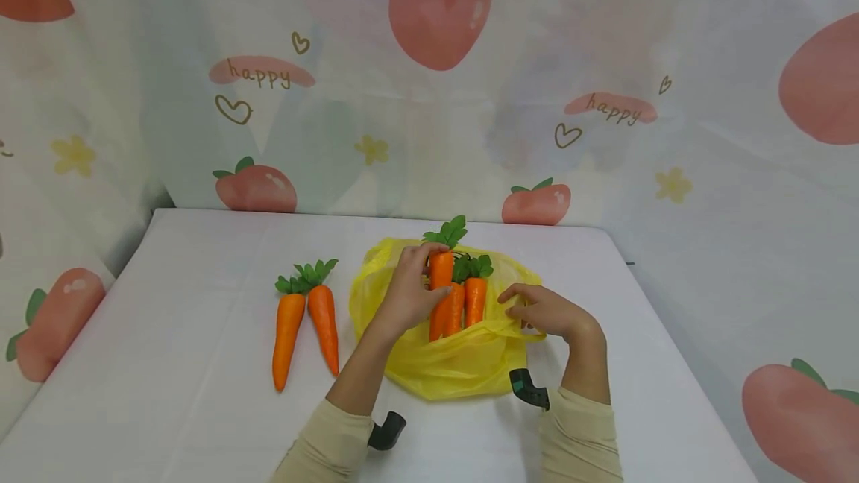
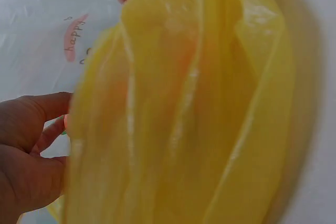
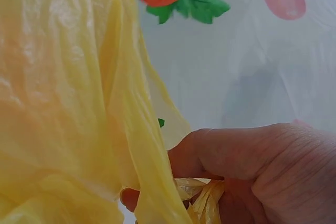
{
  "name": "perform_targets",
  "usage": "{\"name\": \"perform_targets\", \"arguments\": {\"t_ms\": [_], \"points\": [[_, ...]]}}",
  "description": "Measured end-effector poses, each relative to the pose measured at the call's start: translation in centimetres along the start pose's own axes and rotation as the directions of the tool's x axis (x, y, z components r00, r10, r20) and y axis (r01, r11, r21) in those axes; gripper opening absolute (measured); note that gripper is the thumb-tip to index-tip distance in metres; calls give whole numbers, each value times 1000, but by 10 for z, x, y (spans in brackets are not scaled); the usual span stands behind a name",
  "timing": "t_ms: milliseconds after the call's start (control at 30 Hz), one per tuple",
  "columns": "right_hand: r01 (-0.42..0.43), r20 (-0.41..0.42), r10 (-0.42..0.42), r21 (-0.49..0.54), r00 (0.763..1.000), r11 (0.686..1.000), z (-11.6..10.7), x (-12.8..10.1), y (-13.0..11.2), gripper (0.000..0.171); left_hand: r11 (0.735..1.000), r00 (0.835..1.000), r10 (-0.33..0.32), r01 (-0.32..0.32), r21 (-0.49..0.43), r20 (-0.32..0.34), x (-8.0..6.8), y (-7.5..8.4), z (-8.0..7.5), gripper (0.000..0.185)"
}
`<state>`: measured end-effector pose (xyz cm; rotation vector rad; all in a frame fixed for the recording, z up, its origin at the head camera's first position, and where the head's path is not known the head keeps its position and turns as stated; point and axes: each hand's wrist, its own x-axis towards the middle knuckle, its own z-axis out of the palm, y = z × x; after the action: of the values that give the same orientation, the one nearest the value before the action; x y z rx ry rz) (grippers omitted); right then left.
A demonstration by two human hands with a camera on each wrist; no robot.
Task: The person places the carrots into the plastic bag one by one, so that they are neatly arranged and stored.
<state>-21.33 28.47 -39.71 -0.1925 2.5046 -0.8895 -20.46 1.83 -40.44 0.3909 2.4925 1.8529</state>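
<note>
Between the left hand's curled fingers: an orange carrot, gripped near its leafy top, long axis running from the fingers down and toward the person into the mouth of the yellow plastic bag. Leaves poking up just past the fingertips, pointed tip buried below the palm, already among two more carrots standing in the bag just to the right of the same fingers. Clearly the nearer hand to that carrot; right hand well off to the other side of the bag's opening.

At the right hand's fingers: a pinch closed on the bunched handle of the bag, thumb and forefinger curled round the twisted yellow film, holding the right edge of the mouth out and away from the carrots. Seen from the right wrist, the sheer bag wall hanging left of the fingers, with the carrot's top and green leaves above.

Left of the left hand, apart from the bag: two loose carrots lying side by side on the white tabletop, leaves away from the person, tips toward the near edge, out of reach of either hand's fingers as placed.

Looks of the held carrot: smooth, bright orange, tapered, with stiff dark-green leaves, seemingly a toy. Bag thin, crinkled, translucent enough for orange to glow through in the left wrist view.
</note>
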Motion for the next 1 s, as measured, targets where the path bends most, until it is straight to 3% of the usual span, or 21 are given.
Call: {"name": "perform_targets", "arguments": {"t_ms": [267, 633, 867, 1000], "points": [[-8, -5, 8, 0, 1000, 1000, 1, -1, -1, 30, 998, 999, -44, 44, 43, -4, -3, -23, 11, 55], [-7, 1, 7, -2, 1000, 1000, 1, -2, -3, 31, 981, 983, -181, 179, 72, 18, -5, -40, 15, 51], [-7, 2, 8, -7, 1000, 1000, 2, -1, -4, 31, 976, 979, -202, 200, 82, 12, -1, -46, 13, 47], [-11, 5, 11, -9, 1000, 1000, 1, -2, -3, 31, 980, 985, -174, 172, 103, 12, -1, -39, 9, 48]]}}
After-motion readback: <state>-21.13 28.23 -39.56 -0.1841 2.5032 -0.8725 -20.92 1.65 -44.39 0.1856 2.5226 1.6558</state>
